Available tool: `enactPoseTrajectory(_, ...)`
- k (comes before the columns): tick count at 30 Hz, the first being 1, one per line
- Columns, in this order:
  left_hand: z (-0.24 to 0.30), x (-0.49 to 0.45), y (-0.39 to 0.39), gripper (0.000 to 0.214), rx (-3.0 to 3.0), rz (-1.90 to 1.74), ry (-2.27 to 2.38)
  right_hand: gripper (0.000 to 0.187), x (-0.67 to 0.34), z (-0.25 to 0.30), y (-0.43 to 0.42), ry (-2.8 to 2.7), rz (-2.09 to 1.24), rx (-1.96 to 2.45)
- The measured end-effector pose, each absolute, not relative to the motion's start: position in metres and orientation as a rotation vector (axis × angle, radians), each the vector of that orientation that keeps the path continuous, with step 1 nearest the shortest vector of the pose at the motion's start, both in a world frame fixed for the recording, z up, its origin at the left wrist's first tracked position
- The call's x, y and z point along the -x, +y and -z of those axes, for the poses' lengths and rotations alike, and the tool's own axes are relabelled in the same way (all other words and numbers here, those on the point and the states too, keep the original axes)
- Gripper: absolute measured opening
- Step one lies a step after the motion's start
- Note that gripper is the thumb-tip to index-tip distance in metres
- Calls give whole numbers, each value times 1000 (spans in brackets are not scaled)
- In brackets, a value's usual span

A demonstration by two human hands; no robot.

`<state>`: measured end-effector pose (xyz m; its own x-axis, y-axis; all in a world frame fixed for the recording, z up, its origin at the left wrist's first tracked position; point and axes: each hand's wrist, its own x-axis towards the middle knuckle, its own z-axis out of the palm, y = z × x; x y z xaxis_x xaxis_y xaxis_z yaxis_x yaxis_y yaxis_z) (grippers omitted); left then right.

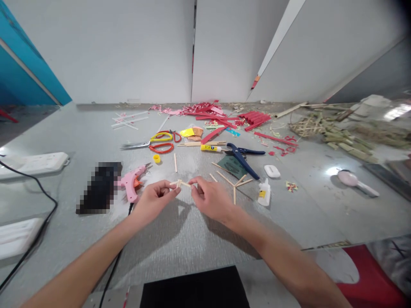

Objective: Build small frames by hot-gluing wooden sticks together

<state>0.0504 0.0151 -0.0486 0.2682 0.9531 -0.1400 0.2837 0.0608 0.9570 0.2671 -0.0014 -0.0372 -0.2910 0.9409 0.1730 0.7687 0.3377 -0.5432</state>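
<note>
Between my two hands are some short pale wooden sticks [180, 183], joined or crossed near the middle. My left hand [158, 197] pinches their left side with thumb and forefinger. On the other side, the fingertips of my right hand [210, 197] close on the right end of a stick. A loose stick [175, 163] lies just beyond them on the table. Right of my right hand rests a branching figure of sticks [235, 186]. A pink glue gun [130, 184] lies beside my left hand, its cord running toward me.
Scissors [150, 142], a yellow glue stick [210, 148], blue-handled pliers [242, 156] and a white glue bottle [264, 193] lie around the hands. Red paper strips [215, 119] are heaped at the back. A dark pixelated object [99, 188] and power strips [35, 164] are at left.
</note>
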Motion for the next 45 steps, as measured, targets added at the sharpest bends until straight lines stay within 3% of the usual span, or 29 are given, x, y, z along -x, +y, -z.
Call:
enactPoseTrajectory(9,44,-58,9,51,-1290,-786,1147,34,-254,45,-4,-1665,-1146,1262)
enactPoseTrajectory(22,45,-60,8,51,-1279,-739,1104,37,-262,41,3,-1673,-1289,1274)
enactPoseTrajectory(25,48,-59,9,49,-1347,-769,1191,34,-280,29,11,-2010,-1100,1356)
enactPoseTrajectory(30,51,-55,10,41,-1536,-892,1421,23,-297,24,22,-2287,-336,1826)
enactPoseTrajectory(39,54,-53,12,37,-1709,-921,1539,18,-281,26,4,-2524,-341,1614)
enactPoseTrajectory(45,53,-50,14,36,-1924,-650,1634,24,-280,24,-3,-2575,-389,1598)
